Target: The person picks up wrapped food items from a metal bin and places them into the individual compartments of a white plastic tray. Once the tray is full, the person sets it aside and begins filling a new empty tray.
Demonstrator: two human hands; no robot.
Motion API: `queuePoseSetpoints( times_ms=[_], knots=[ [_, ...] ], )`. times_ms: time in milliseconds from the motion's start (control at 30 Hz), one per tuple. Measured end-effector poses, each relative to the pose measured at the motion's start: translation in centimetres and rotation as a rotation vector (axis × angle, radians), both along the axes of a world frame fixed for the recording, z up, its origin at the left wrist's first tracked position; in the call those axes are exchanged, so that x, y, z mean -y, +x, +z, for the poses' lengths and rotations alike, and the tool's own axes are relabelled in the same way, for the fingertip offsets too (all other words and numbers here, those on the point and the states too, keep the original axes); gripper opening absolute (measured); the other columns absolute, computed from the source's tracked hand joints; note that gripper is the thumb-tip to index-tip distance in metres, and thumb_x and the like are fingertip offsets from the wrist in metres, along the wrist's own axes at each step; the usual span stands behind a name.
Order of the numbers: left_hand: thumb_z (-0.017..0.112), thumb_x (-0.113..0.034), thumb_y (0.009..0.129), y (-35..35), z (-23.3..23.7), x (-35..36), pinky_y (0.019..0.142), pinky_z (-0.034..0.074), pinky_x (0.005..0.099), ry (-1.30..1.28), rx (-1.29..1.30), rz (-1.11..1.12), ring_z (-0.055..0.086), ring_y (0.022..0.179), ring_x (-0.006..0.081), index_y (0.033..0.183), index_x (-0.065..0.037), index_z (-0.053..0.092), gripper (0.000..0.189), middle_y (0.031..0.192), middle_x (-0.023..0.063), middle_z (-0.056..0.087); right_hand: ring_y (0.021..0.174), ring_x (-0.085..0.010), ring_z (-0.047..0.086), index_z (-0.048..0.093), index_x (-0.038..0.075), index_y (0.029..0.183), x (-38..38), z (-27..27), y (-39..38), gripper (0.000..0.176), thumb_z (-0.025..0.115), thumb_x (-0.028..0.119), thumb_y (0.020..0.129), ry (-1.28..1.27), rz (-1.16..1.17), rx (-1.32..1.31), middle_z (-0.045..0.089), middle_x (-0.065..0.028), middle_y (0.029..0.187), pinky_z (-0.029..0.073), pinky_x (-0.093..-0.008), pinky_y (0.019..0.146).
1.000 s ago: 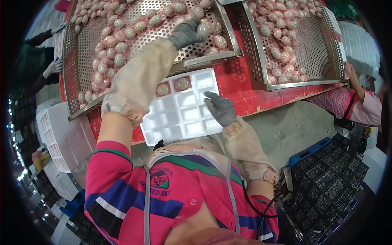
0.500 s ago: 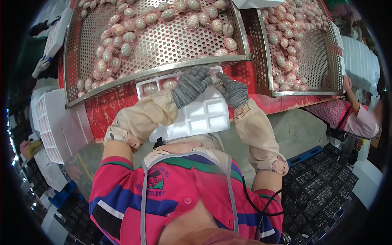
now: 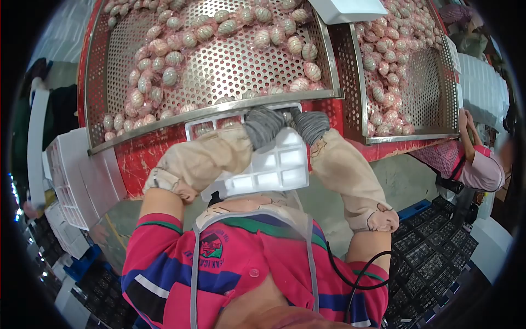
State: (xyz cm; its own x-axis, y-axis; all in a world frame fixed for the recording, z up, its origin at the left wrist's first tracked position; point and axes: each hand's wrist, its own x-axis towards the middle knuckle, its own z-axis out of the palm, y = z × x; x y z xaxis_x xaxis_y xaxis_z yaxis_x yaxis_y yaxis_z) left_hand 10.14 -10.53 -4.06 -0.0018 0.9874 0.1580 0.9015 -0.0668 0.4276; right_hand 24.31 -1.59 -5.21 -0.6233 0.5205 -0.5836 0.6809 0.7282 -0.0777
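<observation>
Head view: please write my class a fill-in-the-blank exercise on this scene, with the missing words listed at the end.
1. The left hand and right hand wear gloves coloured ____.
2. Partly beneath both hands, the compartment tray is coloured ____.
3. The table is coloured ____.
4. The metal tray straight ahead has a floor pierced by many round ____.

Missing words: grey; white; red; holes.

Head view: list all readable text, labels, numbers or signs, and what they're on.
Nothing reads reliably.
Badge on the pink shirt: lettering too small and blurred to quote.
Wrapped balls: no legible print.
White compartment tray: no visible text.
</observation>
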Motion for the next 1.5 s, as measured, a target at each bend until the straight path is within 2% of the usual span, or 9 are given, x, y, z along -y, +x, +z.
queuePoseSetpoints(
  times_ms=[133,267,400,533,667,833,1033,1200,1500],
  knots=[
    [0.059,-0.027,0.081,-4.0,6.3,-6.1,0.06,0.052,0.0422,-0.09,-0.247,-0.078,0.063,0.069,0.032,0.096,-0.009,0.063,0.023,0.081,0.01,0.065,0.071,-0.0307,0.066,0.047,0.009,0.124,0.3,0.5,0.0,0.046,0.044,0.041,0.09,-0.036,-0.071,0.025,0.067,-0.0148,0.078,0.048,-0.048,0.059],
    [0.062,-0.036,0.081,-11.4,0.6,-18.3,0.092,0.044,0.042,-0.466,-0.064,0.007,0.055,0.109,0.0334,0.12,-0.014,0.051,0.047,0.121,0.018,0.055,0.073,-0.0308,0.067,0.048,0.009,0.122,0.5,0.8,-0.1,0.042,0.045,0.037,0.09,-0.041,-0.076,-0.033,0.068,-0.0153,0.079,0.048,-0.0497,0.059],
    [0.063,-0.04,0.08,-13.4,-5.8,-20.7,0.091,0.044,0.0411,-0.172,-0.212,0.078,0.056,0.106,0.0357,0.124,-0.012,0.048,0.054,0.115,0.0199,0.058,0.074,-0.0305,0.067,0.049,0.012,0.121,0.6,1.3,-0.7,0.042,0.047,0.039,0.089,-0.002,-0.143,-0.001,0.067,-0.0141,0.081,0.048,-0.0487,0.06],
    [0.064,-0.037,0.082,-13.1,-2.8,-17.3,0.09,0.046,0.038,0.025,0.328,0.108,0.059,0.106,0.0317,0.128,-0.003,0.048,0.06,0.118,0.0181,0.06,0.079,-0.033,0.065,0.052,0.019,0.121,1.1,1.3,0.8,0.04,0.048,0.043,0.089,-0.074,-0.258,-0.171,0.067,-0.0146,0.086,0.048,-0.0472,0.068],
    [0.079,-0.029,0.071,-6.6,10.1,-4.8,0.05,0.045,0.0213,-0.412,1.291,-0.058,0.058,0.063,0.0075,0.124,-0.005,0.051,0.065,0.089,0.0053,0.066,0.074,-0.0297,0.066,0.059,0.017,0.115,1.6,-0.9,2.8,0.031,0.05,0.034,0.091,0.005,-0.306,-0.432,0.066,-0.0155,0.083,0.05,-0.0432,0.065],
    [0.066,-0.015,0.082,-0.3,2.0,4.9,0.044,0.046,0.0209,-0.688,1.512,0.01,0.062,0.06,0.0124,0.134,-0.012,0.045,0.056,0.083,0.0052,0.064,0.055,-0.0091,0.052,0.06,0.012,0.114,5.7,-0.7,6.4,0.025,0.058,0.018,0.09,-0.273,-0.942,-1.116,0.056,-0.002,0.063,0.044,-0.0286,0.049],
    [0.064,-0.029,0.085,1.0,-2.2,5.7,0.048,0.048,0.0267,-0.676,0.686,0.057,0.061,0.056,0.0133,0.13,-0.01,0.048,0.051,0.079,0.0047,0.064,0.064,-0.0257,0.063,0.052,0.012,0.124,7.1,3.1,6.5,0.047,0.056,0.04,0.087,0.069,-0.187,-0.357,0.064,-0.0107,0.072,0.048,-0.0399,0.056],
    [0.064,-0.034,0.082,1.5,-2.9,6.9,0.056,0.05,0.0381,-0.069,0.284,-0.082,0.063,0.059,0.0261,0.116,-0.011,0.055,0.042,0.074,0.0109,0.065,0.068,-0.0331,0.064,0.05,0.008,0.121,5.6,4.0,4.5,0.051,0.051,0.046,0.087,-0.048,-0.071,-0.218,0.065,-0.0159,0.073,0.047,-0.0462,0.057],
    [0.055,-0.019,0.082,2.1,-1.4,3.9,0.045,0.046,0.0435,-0.427,-0.128,-0.231,0.065,0.059,0.0283,0.09,-0.008,0.06,0.014,0.066,0.0119,0.064,0.068,-0.0324,0.065,0.045,0.006,0.123,5.0,1.5,4.1,0.05,0.045,0.044,0.09,-0.039,-0.027,-0.037,0.066,-0.0149,0.074,0.047,-0.0471,0.057]
  ],
)
